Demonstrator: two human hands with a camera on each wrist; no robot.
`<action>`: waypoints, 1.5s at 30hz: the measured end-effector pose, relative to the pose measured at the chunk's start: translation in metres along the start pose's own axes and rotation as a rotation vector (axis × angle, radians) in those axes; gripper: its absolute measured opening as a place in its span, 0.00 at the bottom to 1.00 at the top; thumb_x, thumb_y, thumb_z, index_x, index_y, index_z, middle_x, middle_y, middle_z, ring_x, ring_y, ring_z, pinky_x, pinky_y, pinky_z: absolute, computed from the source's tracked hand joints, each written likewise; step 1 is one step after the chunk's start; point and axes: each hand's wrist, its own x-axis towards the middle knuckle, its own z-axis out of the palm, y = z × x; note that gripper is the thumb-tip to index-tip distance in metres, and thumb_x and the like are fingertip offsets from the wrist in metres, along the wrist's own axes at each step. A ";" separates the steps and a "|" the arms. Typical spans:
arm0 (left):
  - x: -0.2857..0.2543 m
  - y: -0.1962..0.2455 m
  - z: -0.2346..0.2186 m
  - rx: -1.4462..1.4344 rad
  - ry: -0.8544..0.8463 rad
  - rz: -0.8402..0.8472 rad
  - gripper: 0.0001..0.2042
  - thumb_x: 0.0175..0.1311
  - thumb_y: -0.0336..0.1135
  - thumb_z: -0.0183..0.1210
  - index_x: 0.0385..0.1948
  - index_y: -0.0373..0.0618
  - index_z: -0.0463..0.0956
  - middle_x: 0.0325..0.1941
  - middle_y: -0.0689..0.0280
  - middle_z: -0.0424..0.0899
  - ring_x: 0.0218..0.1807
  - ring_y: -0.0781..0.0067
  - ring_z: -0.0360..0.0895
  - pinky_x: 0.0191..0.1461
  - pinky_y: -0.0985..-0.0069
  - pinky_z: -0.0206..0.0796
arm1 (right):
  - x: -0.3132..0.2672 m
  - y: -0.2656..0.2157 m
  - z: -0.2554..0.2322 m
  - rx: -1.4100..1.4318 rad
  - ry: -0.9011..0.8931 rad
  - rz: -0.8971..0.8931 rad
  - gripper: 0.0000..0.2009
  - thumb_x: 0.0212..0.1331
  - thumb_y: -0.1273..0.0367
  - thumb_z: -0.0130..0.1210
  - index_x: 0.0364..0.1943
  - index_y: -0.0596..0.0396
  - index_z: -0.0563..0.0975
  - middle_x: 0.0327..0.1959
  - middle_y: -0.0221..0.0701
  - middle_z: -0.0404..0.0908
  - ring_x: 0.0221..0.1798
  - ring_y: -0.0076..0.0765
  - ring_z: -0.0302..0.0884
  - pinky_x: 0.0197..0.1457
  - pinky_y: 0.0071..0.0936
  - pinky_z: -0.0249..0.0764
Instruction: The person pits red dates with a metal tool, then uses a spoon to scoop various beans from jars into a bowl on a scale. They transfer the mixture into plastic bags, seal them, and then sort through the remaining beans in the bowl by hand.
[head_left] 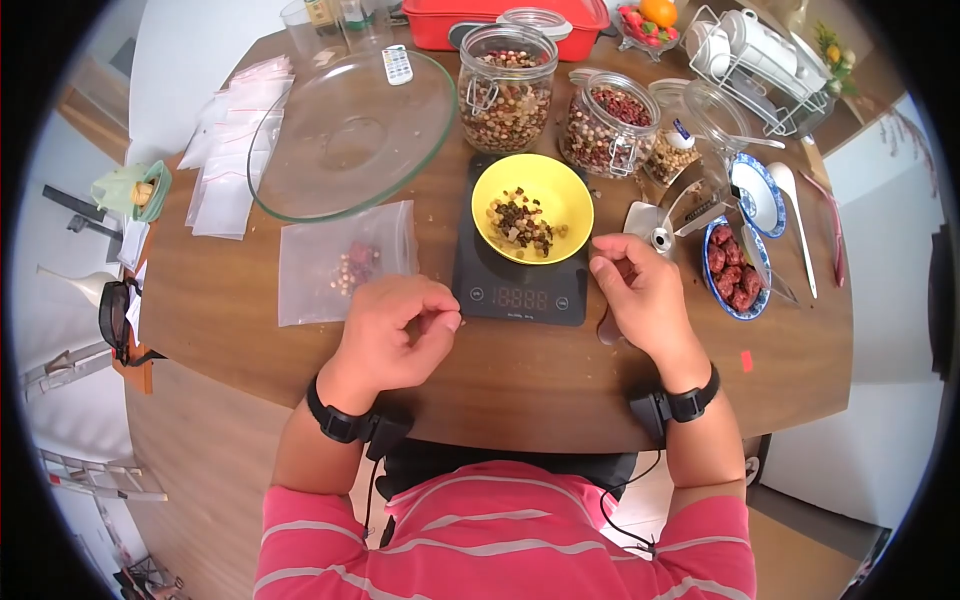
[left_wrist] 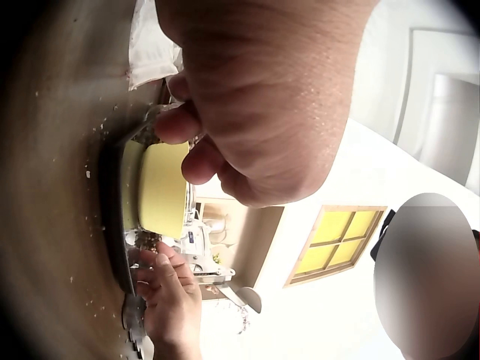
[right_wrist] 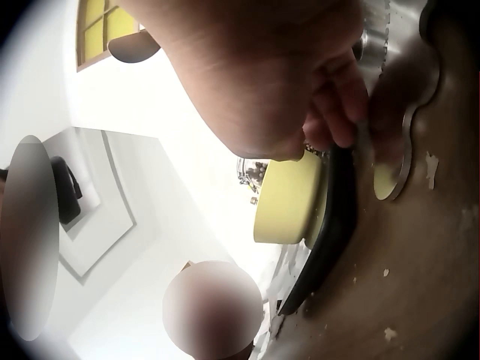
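A yellow bowl (head_left: 533, 209) with dark and pale dried pieces stands on a black kitchen scale (head_left: 525, 300). My left hand (head_left: 395, 330) is left of the scale, fingers loosely curled and nothing visible in them, by the lower right corner of a clear bag (head_left: 305, 265) with some beans and a red piece in it. Right of the scale, my right hand (head_left: 645, 300) hangs loosely curled, also with nothing visible in it. The left wrist view shows the bowl (left_wrist: 163, 191) between both hands; in the right wrist view my right hand (right_wrist: 277, 90) is beside the scale (right_wrist: 326, 247).
Behind the bowl stand jars of mixed beans (head_left: 505, 105) and red beans (head_left: 610, 130). A glass lid (head_left: 350, 145) and empty bags (head_left: 235, 150) lie at the left. To the right are a bowl of red dates (head_left: 733, 270), a white spoon (head_left: 800, 235) and a metal spoon (head_left: 608, 328).
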 end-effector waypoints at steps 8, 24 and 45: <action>-0.002 0.001 -0.006 0.313 0.227 -0.372 0.07 0.58 0.29 0.68 0.34 0.44 0.79 0.23 0.64 0.79 0.25 0.62 0.78 0.30 0.70 0.68 | 0.009 0.008 0.007 0.181 0.039 0.105 0.14 0.71 0.63 0.62 0.48 0.61 0.83 0.30 0.25 0.83 0.30 0.21 0.78 0.34 0.23 0.76; -0.001 -0.008 -0.015 0.544 0.110 -0.664 0.11 0.66 0.43 0.60 0.31 0.46 0.80 0.27 0.56 0.86 0.34 0.45 0.84 0.40 0.52 0.73 | 0.060 -0.074 0.008 -0.158 -0.234 0.280 0.14 0.62 0.68 0.53 0.40 0.68 0.81 0.31 0.49 0.85 0.29 0.34 0.87 0.29 0.33 0.80; 0.000 0.000 -0.018 -0.236 0.106 -0.613 0.13 0.73 0.40 0.55 0.35 0.40 0.81 0.23 0.65 0.87 0.21 0.79 0.74 0.29 0.73 0.65 | 0.021 -0.185 0.037 -0.320 -0.064 -0.074 0.33 0.61 0.48 0.66 0.55 0.67 0.77 0.36 0.50 0.86 0.42 0.57 0.86 0.49 0.43 0.81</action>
